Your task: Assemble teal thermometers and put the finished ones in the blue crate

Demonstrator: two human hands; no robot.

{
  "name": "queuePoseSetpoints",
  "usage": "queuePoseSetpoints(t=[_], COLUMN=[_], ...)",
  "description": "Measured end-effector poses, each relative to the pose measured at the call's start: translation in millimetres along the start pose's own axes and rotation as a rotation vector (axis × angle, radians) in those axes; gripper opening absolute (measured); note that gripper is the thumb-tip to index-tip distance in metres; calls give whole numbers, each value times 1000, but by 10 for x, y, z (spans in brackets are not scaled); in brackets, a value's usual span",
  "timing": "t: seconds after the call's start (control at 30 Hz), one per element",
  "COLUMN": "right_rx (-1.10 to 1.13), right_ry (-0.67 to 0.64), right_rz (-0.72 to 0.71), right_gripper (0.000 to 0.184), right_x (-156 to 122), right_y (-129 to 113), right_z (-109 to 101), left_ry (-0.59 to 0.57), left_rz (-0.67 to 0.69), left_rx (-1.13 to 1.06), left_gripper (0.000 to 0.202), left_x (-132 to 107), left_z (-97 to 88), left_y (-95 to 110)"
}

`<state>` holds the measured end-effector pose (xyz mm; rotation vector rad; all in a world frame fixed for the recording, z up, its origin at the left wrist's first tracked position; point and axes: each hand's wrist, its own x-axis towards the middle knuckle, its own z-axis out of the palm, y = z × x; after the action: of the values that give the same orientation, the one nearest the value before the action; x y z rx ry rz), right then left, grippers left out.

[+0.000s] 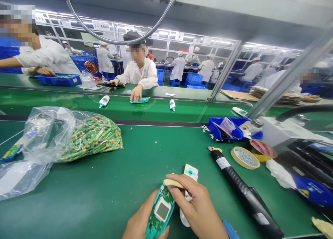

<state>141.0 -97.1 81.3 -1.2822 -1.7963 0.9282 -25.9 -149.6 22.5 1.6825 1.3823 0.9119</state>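
Observation:
My left hand is closed around a teal handheld device housing, its inside facing up. A green circuit board with a square screen in a white frame sits in it. At the housing's upper end is my right hand, thumb and index finger nearly together against it. A pale yellow finger cot covers the index fingertip. Whether a small part is between those fingertips is hidden. Partly behind my right hand, a white cover with teal print lies on the bench.
A clear bag of green circuit boards lies left. To the right are a black electric screwdriver, a tape roll holding small parts and blue bins. Beyond, white devices lie on a green conveyor; a co-worker touches a teal housing.

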Motion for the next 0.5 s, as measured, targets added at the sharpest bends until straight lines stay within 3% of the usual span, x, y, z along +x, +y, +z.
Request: queuePoseSetpoints(t=[0.13,0.33,0.5], right_rx=[0,-3,81], right_ry=[30,72,115], right_rz=[-18,-32,96], right_gripper=[14,16,32], right_x=[10,20,32], right_y=[12,-8,116], right_z=[21,13,-312], left_ry=[-18,-15,52], left_rz=[13,-133,-292], left_rx=[6,-96,-212], left_gripper=[56,52,61], left_x=[7,66,124], left_z=[11,77,41], left_y=[5,196,296])
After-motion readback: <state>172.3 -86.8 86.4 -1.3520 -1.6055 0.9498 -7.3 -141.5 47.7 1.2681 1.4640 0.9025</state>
